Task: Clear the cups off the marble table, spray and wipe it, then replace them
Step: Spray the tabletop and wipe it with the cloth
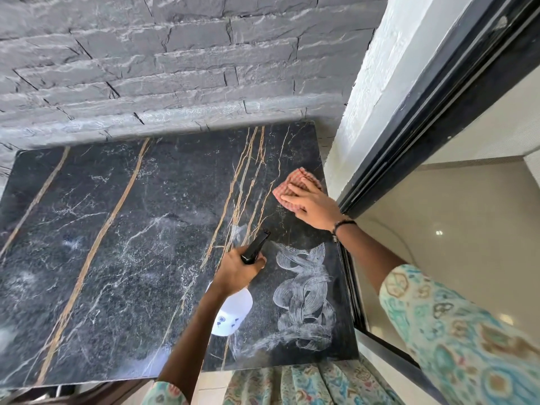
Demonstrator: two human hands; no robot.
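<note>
Her right hand [312,204] pressed flat on the cloth [295,179] at the marble table [131,229]'s far right edge, her left hand [238,268] gripped the spray bottle [233,309] (no cups visible), and wiping further right might push the cloth off.

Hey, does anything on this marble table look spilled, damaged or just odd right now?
Nothing looks damaged. The white swirls near the right edge of the table are wet wipe streaks, with faint hazy patches toward the left. No cups are on it. The left hand grips the spray bottle, and the right hand presses the cloth flat.
</note>
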